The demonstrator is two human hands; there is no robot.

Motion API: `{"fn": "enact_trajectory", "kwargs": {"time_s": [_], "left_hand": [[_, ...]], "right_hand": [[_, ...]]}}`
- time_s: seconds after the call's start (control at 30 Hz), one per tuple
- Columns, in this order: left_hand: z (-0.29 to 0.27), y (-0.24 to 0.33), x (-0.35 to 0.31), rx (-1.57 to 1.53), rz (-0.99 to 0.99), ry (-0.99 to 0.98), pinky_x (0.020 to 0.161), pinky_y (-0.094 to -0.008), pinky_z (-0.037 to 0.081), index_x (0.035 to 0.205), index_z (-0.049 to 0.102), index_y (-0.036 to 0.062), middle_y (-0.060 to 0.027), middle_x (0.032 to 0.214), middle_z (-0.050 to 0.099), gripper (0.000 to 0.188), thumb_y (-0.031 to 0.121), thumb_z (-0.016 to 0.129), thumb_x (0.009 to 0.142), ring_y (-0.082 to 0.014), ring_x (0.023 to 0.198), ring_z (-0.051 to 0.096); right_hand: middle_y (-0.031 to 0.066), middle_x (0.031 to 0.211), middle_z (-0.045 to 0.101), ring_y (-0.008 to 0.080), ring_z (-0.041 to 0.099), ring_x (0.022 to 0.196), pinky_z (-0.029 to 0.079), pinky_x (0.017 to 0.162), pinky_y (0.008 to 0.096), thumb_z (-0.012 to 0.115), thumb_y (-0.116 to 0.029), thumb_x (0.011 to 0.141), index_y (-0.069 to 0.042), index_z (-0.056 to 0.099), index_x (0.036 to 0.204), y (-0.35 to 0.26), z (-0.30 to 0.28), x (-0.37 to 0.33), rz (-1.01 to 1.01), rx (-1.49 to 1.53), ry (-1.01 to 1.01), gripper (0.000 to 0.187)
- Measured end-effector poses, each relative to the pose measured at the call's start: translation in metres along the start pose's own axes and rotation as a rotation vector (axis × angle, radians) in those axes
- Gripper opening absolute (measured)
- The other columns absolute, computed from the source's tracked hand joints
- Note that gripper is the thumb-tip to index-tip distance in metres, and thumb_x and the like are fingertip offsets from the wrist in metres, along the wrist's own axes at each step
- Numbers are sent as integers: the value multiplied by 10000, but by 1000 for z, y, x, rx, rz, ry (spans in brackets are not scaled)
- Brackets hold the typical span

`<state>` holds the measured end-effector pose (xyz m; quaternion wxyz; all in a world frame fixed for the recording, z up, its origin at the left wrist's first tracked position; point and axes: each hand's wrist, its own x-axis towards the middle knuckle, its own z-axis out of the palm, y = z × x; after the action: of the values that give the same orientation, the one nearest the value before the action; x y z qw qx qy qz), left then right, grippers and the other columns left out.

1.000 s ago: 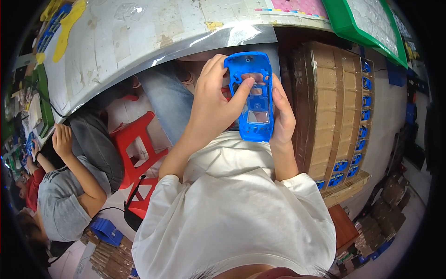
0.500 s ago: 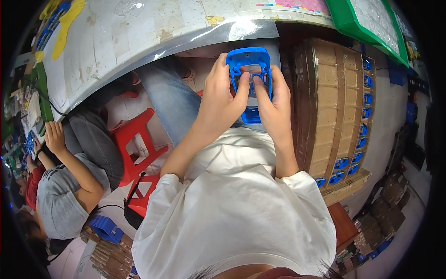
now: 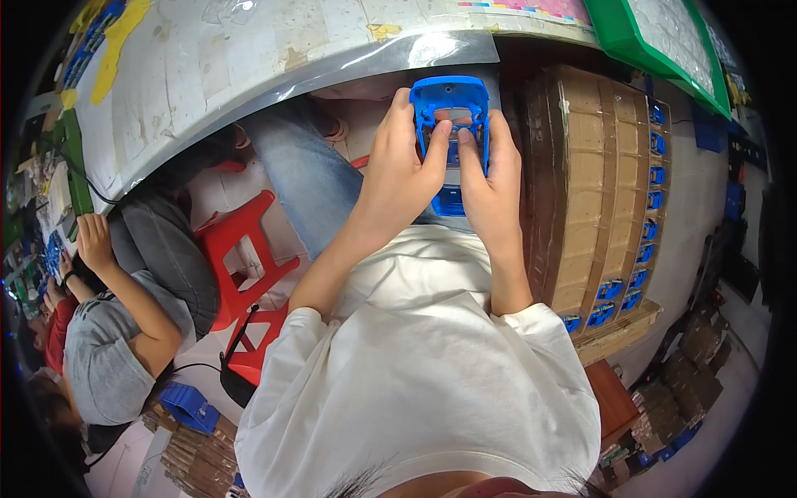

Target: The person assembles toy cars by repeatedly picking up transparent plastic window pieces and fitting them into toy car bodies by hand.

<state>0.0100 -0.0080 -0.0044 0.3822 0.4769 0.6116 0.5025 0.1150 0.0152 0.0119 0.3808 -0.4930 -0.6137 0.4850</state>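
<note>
Just off the near edge of the white, scuffed bench [image 3: 216, 75], a blue hollow plastic shell shaped like a toy car [image 3: 452, 154] is held up in front of the lap, inner side toward the wearer. Left hand [image 3: 397, 166] grips its left side, thumb bent inside; right hand [image 3: 496, 183] grips the right side, thumb also in. Change: a second ago only the left thumb was inside and the right hand just braced the edge; now both thumbs sit side by side near the middle, and the shell is tipped so it looks shorter. For the work, that reads as going from one-thumb handling to a two-thumb hold or press (can't tell how much force, fingertips partly hide the spot). Right side: brown cardboard compartment trays [image 3: 579, 216] with small blue parts [image 3: 610, 290] along the outer side; left, a red plastic stool [image 3: 235, 224].
</note>
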Motion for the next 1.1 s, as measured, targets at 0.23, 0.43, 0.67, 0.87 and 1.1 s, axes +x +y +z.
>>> {"fn": "enact_trajectory", "kwargs": {"time_s": [0.23,0.43,0.67,0.87,1.1], "left_hand": [[8,-7,5,-161,45,35,576,-311,407,944,431,-8,-127,774,535,171,46,530,817,-213,649,507],[9,-8,6,-200,34,98,504,-270,382,930,462,-5,-82,726,537,151,59,546,822,-132,575,466],[-3,-11,9,-134,95,169,611,-179,436,934,498,27,-31,881,564,134,85,570,837,-63,744,537],[-2,-8,6,-140,133,181,669,-191,426,949,498,24,-47,914,559,155,94,576,835,-81,796,530],[4,-10,-5,-409,0,11,695,-237,462,1048,438,-15,-80,903,570,279,5,559,797,-107,819,560]], "right_hand": [[111,631,539,122,527,524,392,466,270,435,4,837,14,430,827,4,1,4,-69,-49,34,15],[111,672,559,135,566,596,424,523,268,457,0,822,19,454,878,-4,-2,6,-46,-38,-14,59],[91,788,548,95,511,700,423,625,241,461,0,800,23,454,1027,14,-10,-2,72,182,-277,228],[84,774,548,96,513,707,422,634,238,429,16,803,16,465,1014,15,-6,-5,111,210,-240,213],[94,772,572,109,538,710,427,636,243,424,22,803,8,488,975,17,-5,1,32,177,-157,184]]}}
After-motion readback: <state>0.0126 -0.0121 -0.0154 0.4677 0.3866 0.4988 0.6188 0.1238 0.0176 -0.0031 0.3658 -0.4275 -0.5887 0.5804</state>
